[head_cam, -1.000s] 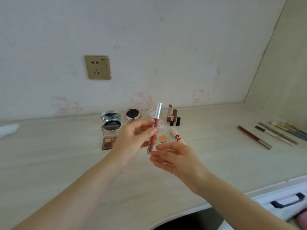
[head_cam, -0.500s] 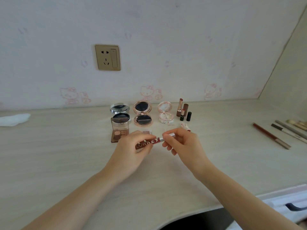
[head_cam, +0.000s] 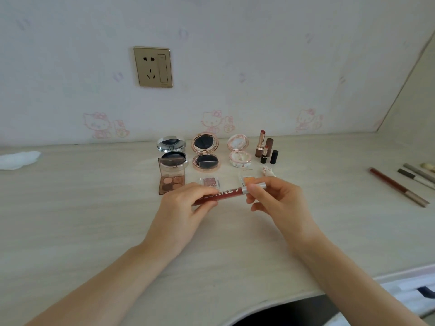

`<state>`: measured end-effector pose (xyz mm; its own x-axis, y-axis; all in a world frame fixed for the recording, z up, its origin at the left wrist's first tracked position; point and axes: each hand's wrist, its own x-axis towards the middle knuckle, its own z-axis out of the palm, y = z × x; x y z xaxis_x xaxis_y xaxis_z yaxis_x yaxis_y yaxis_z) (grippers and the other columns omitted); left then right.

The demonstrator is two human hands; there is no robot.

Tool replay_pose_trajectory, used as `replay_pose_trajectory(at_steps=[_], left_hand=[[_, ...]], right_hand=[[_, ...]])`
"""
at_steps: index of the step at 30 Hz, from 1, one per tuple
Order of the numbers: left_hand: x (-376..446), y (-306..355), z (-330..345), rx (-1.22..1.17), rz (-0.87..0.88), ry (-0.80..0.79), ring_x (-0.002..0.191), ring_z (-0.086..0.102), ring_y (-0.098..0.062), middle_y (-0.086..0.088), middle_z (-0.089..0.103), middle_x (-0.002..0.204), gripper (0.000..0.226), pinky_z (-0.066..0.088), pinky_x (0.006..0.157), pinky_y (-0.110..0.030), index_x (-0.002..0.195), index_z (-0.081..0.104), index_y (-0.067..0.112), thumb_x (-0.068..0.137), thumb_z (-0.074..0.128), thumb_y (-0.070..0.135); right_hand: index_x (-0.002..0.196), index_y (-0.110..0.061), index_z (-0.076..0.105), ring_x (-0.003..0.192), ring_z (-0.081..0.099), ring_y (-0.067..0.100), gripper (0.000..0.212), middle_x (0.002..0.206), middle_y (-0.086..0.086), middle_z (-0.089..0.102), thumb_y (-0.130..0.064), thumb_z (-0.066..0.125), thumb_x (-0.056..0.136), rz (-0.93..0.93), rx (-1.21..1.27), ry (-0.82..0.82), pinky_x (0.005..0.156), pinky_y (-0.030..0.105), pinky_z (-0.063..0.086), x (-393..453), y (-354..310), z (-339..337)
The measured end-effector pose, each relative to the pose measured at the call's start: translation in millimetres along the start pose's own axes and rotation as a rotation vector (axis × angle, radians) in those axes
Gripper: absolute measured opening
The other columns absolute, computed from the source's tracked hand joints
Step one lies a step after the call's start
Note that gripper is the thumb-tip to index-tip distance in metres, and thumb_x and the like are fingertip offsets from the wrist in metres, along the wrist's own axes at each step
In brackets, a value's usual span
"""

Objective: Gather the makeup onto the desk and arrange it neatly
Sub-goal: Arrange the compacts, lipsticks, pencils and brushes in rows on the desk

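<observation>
Lip gloss held level just above the desk, in front of the compacts: my left hand pinches the red barrel, right hand pinches the silver cap. Best lay it square, beside the small pans.

open round compacts sat by pale wooden desk rear edge | lipsticks right of them | pencils near right edge | white tissue near left edge
</observation>
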<state>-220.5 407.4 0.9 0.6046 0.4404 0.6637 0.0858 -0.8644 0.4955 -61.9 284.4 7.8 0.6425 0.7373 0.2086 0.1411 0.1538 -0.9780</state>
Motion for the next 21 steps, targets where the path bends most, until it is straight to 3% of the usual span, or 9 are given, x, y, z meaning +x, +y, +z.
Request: replay_pose_trajectory(at_steps=[6, 11, 14, 16, 18, 21], left_hand=[[0.3, -7.2, -1.2, -0.06, -0.048, -0.003, 0.089, 0.061, 0.005, 0.014, 0.069, 0.092, 0.026, 0.043, 0.082, -0.005, 0.099, 0.075, 0.014, 0.075, 0.078, 0.007], [0.2, -7.8, 1.5, -0.051, -0.033, -0.004, 0.088, 0.06, 0.009, 0.016, 0.068, 0.092, 0.025, 0.043, 0.082, -0.005, 0.098, 0.076, 0.014, 0.075, 0.078, 0.007], [-0.6, -5.0, 4.1, -0.045, -0.012, -0.013, 0.089, 0.058, 0.012, 0.018, 0.066, 0.092, 0.025, 0.043, 0.082, -0.004, 0.099, 0.076, 0.014, 0.075, 0.078, 0.008], [-1.4, -4.0, 4.3, -0.051, -0.012, -0.009, 0.088, 0.058, 0.014, 0.019, 0.066, 0.092, 0.025, 0.042, 0.083, -0.004, 0.098, 0.076, 0.015, 0.075, 0.078, 0.008], [-2.1, -3.9, 3.7, -0.052, -0.014, 0.007, 0.088, 0.056, 0.019, 0.021, 0.065, 0.093, 0.025, 0.041, 0.083, -0.003, 0.099, 0.076, 0.015, 0.075, 0.078, 0.008], [-2.7, -5.1, 3.0, -0.054, -0.031, 0.025, 0.087, 0.056, 0.02, 0.022, 0.065, 0.092, 0.026, 0.041, 0.082, -0.003, 0.1, 0.075, 0.016, 0.075, 0.078, 0.008]], right_hand=[[0.087, -0.02, 0.073, 0.078, 0.072, 0.016, 0.016, 0.081, 0.0, 0.075, -0.005, 0.068, 0.084, -0.097, -0.035, -0.032, 0.065, 0.02, 0.055, -2.1, 2.8, 0.0], [0.089, -0.02, 0.071, 0.095, 0.068, 0.007, 0.035, 0.098, -0.01, 0.072, 0.013, 0.061, 0.082, -0.138, -0.125, -0.083, 0.075, 0.019, 0.054, -4.2, 1.8, -0.7], [0.104, -0.026, 0.067, 0.095, 0.068, 0.011, 0.027, 0.101, -0.009, 0.071, -0.013, 0.073, 0.081, -0.101, -0.139, -0.055, 0.079, 0.024, 0.055, -4.3, 1.4, -1.5], [0.102, -0.022, 0.066, 0.079, 0.07, 0.014, 0.023, 0.087, -0.003, 0.072, -0.035, 0.068, 0.083, -0.043, -0.112, 0.01, 0.07, 0.028, 0.055, -6.4, -1.2, 0.5], [0.092, -0.016, 0.065, 0.061, 0.065, 0.014, 0.034, 0.07, 0.003, 0.069, -0.049, 0.059, 0.085, -0.021, -0.158, 0.049, 0.058, 0.026, 0.05, -8.8, -1.7, 1.6], [0.076, -0.014, 0.062, 0.049, 0.057, 0.015, 0.031, 0.059, 0.004, 0.065, -0.041, 0.057, 0.091, -0.028, -0.196, 0.087, 0.052, 0.025, 0.046, -9.2, -1.9, 1.5]])
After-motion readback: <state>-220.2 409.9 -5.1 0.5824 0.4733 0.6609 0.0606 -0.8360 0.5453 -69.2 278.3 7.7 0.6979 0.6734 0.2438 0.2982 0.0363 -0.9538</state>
